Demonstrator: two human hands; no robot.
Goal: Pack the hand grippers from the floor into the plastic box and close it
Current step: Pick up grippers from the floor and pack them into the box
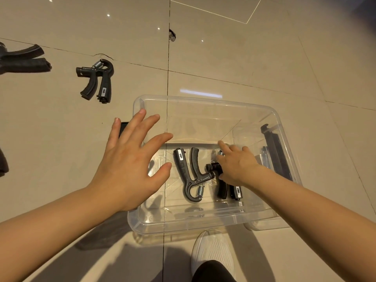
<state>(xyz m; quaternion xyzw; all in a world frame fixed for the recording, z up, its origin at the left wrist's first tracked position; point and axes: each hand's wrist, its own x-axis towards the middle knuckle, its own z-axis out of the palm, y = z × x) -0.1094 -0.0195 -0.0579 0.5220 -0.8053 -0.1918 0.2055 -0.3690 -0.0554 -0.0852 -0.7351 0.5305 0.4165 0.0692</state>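
A clear plastic box (pixel 203 100) stands open on the tiled floor. One dark hand gripper (pixel 190 176) lies flat on its bottom. Beside it on the right a second hand gripper (pixel 223 188) lies under my right hand (pixel 238 165), whose fingers rest on its spring end. My left hand (pixel 130 157) hovers over the box's left rim with fingers spread and nothing in it. Another hand gripper (pixel 97 80) lies on the floor at the far left of the box. A larger one (pixel 24 60) sits at the left edge of the view.
The box's clear lid with a black clip (pixel 276 153) lies under and beside the right side of the box. A dark object (pixel 123 127) peeks out behind my left hand. My white shoe (pixel 213 253) is just in front of the box. Another dark item (pixel 4 163) lies at far left.
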